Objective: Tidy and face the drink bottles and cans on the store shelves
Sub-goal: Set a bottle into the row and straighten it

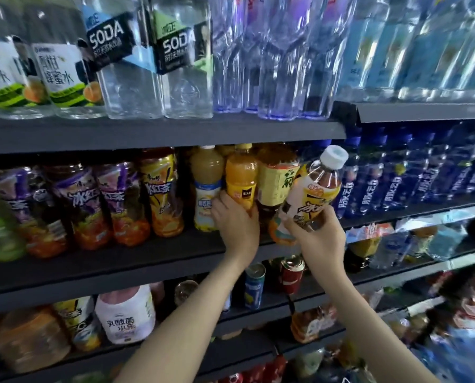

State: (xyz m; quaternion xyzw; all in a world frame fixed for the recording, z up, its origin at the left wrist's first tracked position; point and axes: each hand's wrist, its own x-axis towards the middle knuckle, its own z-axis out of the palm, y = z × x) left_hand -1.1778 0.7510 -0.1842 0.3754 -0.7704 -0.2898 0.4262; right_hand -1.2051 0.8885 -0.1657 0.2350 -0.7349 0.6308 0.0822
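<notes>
Dark shelves (148, 134) full of upright drink bottles (161, 194) and cans (254, 286).

Middle shelf (120, 261): left hand (235, 222) grips the base of an upright orange juice bottle (240, 175), between a pale yellow bottle (207, 175) and a yellow-labelled tea bottle (275, 178). Right hand (317, 236) holds a white-capped iced tea bottle (312, 189) off the shelf, tilted right. Blue bottles (396, 175) beside it. Soda bottles (175, 51) on the shelf above.
</notes>
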